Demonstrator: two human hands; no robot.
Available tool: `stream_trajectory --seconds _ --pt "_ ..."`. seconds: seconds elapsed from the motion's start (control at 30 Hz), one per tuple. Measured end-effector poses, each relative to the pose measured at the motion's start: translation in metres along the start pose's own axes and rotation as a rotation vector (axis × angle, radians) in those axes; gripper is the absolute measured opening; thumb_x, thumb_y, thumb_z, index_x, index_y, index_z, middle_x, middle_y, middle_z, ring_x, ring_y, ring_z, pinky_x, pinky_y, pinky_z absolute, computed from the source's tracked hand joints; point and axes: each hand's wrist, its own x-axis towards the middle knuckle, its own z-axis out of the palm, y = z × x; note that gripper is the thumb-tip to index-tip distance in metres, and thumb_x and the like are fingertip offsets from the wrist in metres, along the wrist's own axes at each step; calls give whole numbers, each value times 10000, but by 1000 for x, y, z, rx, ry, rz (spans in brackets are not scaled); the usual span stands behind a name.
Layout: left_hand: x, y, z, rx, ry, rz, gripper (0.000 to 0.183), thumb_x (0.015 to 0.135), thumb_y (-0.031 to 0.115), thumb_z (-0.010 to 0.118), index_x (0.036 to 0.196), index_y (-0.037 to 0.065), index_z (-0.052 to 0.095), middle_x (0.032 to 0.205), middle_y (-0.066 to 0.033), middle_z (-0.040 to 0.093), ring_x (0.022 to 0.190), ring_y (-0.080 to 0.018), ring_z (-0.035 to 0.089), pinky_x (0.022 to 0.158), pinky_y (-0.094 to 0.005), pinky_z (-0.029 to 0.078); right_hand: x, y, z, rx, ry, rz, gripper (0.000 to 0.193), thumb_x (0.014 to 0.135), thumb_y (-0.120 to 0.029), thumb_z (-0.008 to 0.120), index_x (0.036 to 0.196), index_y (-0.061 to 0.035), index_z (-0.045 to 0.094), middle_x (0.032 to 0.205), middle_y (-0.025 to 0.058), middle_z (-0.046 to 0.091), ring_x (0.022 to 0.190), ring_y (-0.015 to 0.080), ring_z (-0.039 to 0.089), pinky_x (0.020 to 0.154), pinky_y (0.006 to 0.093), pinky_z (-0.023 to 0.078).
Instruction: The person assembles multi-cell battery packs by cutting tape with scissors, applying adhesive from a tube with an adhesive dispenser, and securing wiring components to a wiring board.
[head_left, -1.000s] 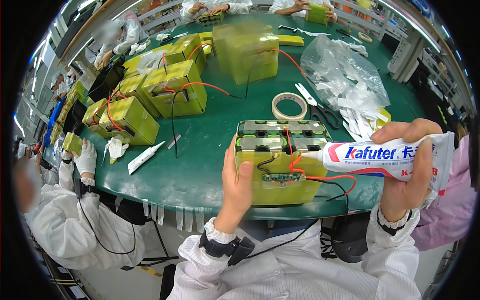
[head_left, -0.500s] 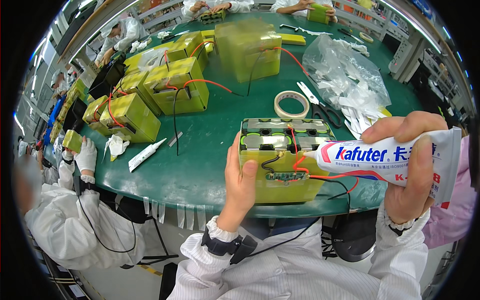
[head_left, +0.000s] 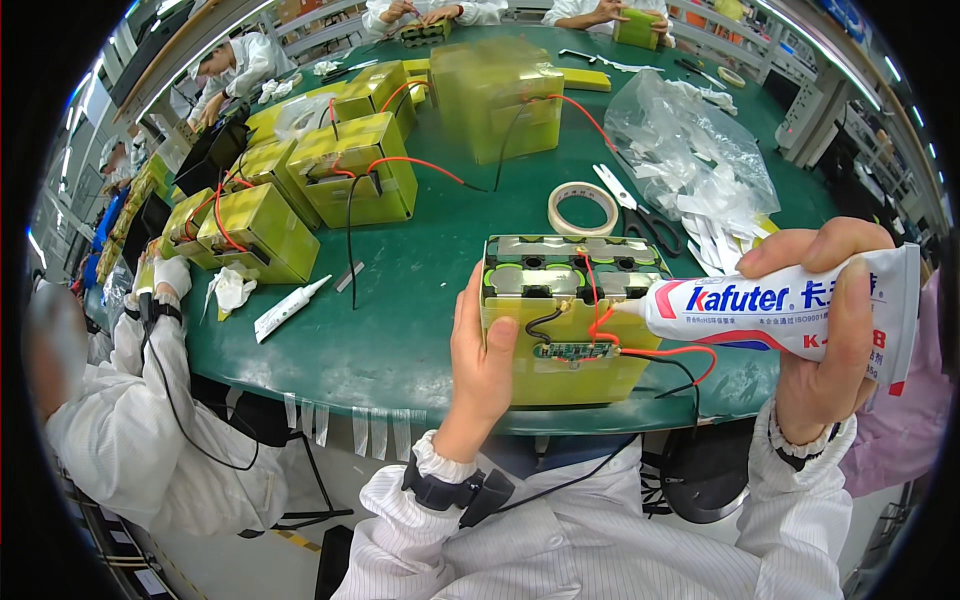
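In front of me a battery pack [head_left: 580, 385] in yellow-green wrap stands on the table, its metal-stripped cell ends facing up. My left hand [head_left: 481, 368] grips its left side, thumb on the near face and fingers along the side. A small green circuit board [head_left: 577, 351] sits on that near face, with red and black wires running off to the right. My right hand [head_left: 840, 340] is closed around a white glue tube [head_left: 735, 312] with a red and blue print. The tube lies nearly level, its nozzle pointing left at the upper near face, close to the wire joints.
Scissors [head_left: 650, 220] and a tape roll [head_left: 583, 209] lie behind the pack. A plastic bag [head_left: 690, 140] with white scraps is at right. Wired battery packs [head_left: 355, 175], another glue tube [head_left: 291, 309] and crumpled tissue [head_left: 233, 290] stand left. A co-worker's gloved hand [head_left: 173, 275] is far left.
The glue tube and my right hand have shifted slightly right, drawing the nozzle a little along the face. My left hand and the pack stay put. The co-worker's gloved hand at left moved farther away.
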Motion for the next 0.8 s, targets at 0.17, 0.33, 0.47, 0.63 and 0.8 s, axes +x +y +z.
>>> stream_trajectory --seconds 0.17,0.33,0.47,0.63,0.8 --pt "0 -1 0 6 4 8 740 836 548 410 1266 -49 329 1102 -163 451 1042 -243 441 908 -322 324 4 -4 1 -14 -40 -9 243 867 -207 341 854 0 468 720 182 569 641 195 597 525 239 480" --pt "1 -1 1 7 -13 2 741 837 548 404 1267 -51 327 1115 -172 453 1063 -253 434 921 -327 317 -2 2 -3 21 76 57 244 863 -204 344 852 12 457 700 187 572 623 189 588 509 231 463" --pt "0 -4 -2 26 -5 7 738 840 546 397 1266 -53 327 1129 -179 452 1075 -262 428 930 -333 310 -7 6 2 73 95 46 234 863 -197 334 860 10 444 688 190 579 599 190 577 526 227 452" --pt "0 -3 -1 21 -9 -3 732 842 542 396 1266 -51 329 1136 -180 450 1076 -262 427 931 -335 308 -10 8 -4 40 18 -35 214 878 -227 302 898 -43 408 726 182 590 599 162 563 560 230 452" --pt "-1 -2 -2 7 -1 -37 720 845 529 406 1270 -47 325 1118 -176 454 1059 -258 433 924 -330 313 -6 2 -8 139 -15 2 210 882 -225 297 885 -46 407 722 179 590 617 165 551 564 230 430"
